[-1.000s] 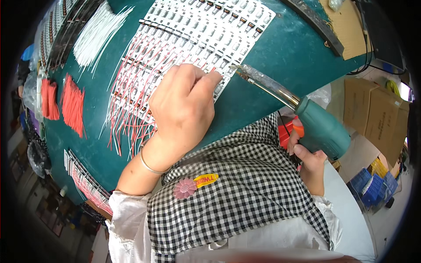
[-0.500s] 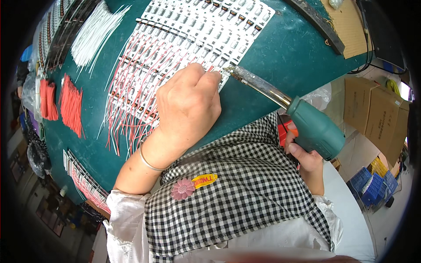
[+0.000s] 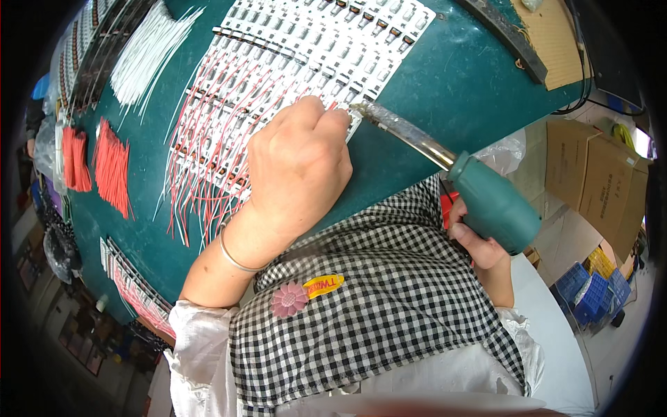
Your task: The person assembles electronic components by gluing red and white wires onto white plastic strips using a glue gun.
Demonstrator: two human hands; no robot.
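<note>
My right hand (image 3: 479,243) is closed round the handle of a green soldering gun (image 3: 495,201). Its metal barrel slants up to the left, and the tip lies just beside the fingertips of my left hand (image 3: 300,163). That hand is pinched over the near right part of a white panel of small circuit boards (image 3: 326,52); a bit of red wire (image 3: 332,105) shows at its fingertips. The fingers partly hide the contact spot. Many red and white wires (image 3: 215,139) trail from the left part of the panel toward me.
On the green table (image 3: 472,83) at left lie white wires (image 3: 149,59) and two bundles of red wires (image 3: 111,167). Another wired panel (image 3: 135,288) lies near the left edge. A dark curved bar (image 3: 507,42) sits at far right. Cartons (image 3: 594,181) and blue baskets (image 3: 590,295) stand beyond the table.
The soldering gun has shifted slightly left, its tip closer to my left fingertips. My left hand has stayed almost still.
</note>
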